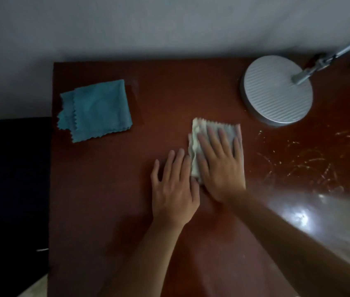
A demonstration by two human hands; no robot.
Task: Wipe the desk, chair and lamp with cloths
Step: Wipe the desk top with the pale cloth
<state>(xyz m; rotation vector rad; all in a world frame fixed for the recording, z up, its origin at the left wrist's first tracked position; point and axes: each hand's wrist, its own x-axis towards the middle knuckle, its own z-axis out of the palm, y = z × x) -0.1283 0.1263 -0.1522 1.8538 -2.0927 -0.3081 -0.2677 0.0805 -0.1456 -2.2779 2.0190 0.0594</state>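
A folded white cloth (199, 133) lies on the reddish-brown desk (109, 189), a little right of the middle. My right hand (221, 163) presses flat on it with straight fingers. Just to its left, my left hand (173, 189) rests flat on the bare desk, its fingers touching the cloth's left edge. A folded teal cloth (96, 110) lies apart at the desk's far left. The lamp's round grey ribbed base (277, 91) stands at the far right, with its metal arm (330, 56) slanting up out of view. No chair can be made out.
A pale wall (148, 24) runs behind the desk. Scratch marks and a bright glare (298, 217) cover the desk's right side. Left of the desk's edge lies a dark area (8, 189).
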